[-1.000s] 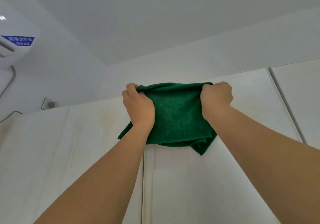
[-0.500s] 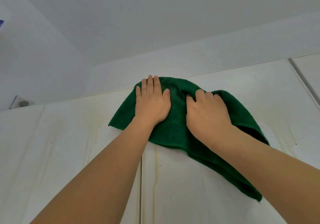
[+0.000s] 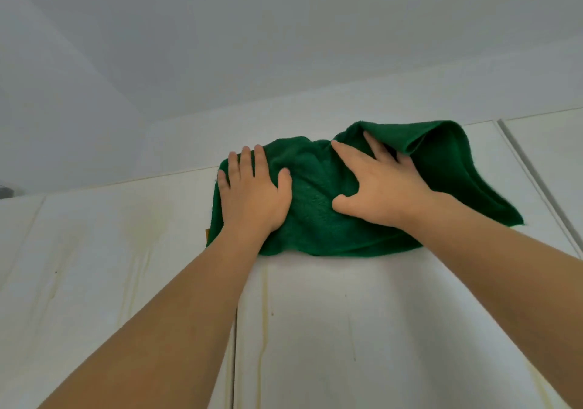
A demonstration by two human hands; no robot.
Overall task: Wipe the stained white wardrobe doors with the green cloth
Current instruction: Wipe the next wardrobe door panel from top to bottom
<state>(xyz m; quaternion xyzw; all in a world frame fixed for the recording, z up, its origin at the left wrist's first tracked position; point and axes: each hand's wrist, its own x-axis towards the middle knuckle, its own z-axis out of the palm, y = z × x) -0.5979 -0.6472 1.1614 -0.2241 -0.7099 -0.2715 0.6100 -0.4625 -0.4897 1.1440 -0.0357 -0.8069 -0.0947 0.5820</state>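
Both hands — left (image 3: 252, 197), right (image 3: 381, 187) — are pressing the cloth (image 3: 318, 219) flat, fingers spread apart; its loose corner is flopping and could slip off the door (image 3: 362, 329).

Door (image 3: 362, 329) face below the cloth (image 3: 318, 219) bare down to the bottom edge. Left door (image 3: 94, 266) bare out to its left edge. Both hands (image 3: 252, 200) (image 3: 381, 190) and the cloth fill the strip under the doors' top edge. Ceiling (image 3: 284, 29) close above.
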